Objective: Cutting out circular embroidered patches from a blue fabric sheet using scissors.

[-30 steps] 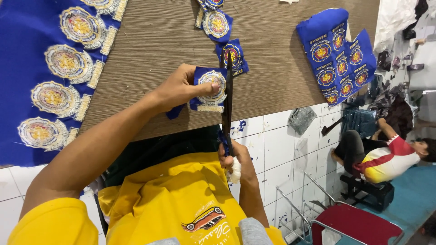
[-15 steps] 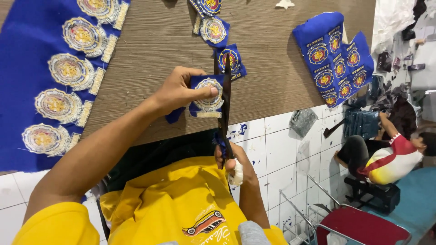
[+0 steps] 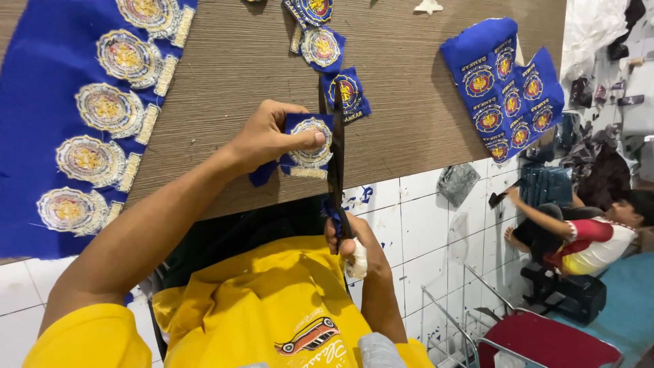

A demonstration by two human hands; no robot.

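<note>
**Scissors at the edge of an embroidered badge**

The left hand (image 3: 272, 140) pinches a small blue patch with a round gold and white badge (image 3: 308, 144) sewn on it, thumb pressed on the face of the badge and fingers curled behind the cloth, holding it just above the brown wood-grain desk (image 3: 402, 102). The right hand (image 3: 349, 242) is closed around the handles of a pair of dark scissors (image 3: 335, 150); one fingertip is wrapped in white tape. The blades run up from that hand along the right edge of the patch, touching or nearly touching it, and appear almost closed, with only a narrow gap near the tips.

Just beyond the scissor tips lie three loose cut badges (image 3: 320, 46) of the same kind, in a short row on the desk. Far to the left of the left hand a long strip of blue cloth (image 3: 41, 116) carries a column of uncut badges. Well to the right of the right hand sits a folded pile of blue cloth with smaller round emblems (image 3: 507, 85).

Below the hands is the person's yellow shirt (image 3: 272, 307). Farther right, past the desk's edge, another person (image 3: 593, 238) in a white and red shirt sits on a chair over a white tiled floor.
</note>
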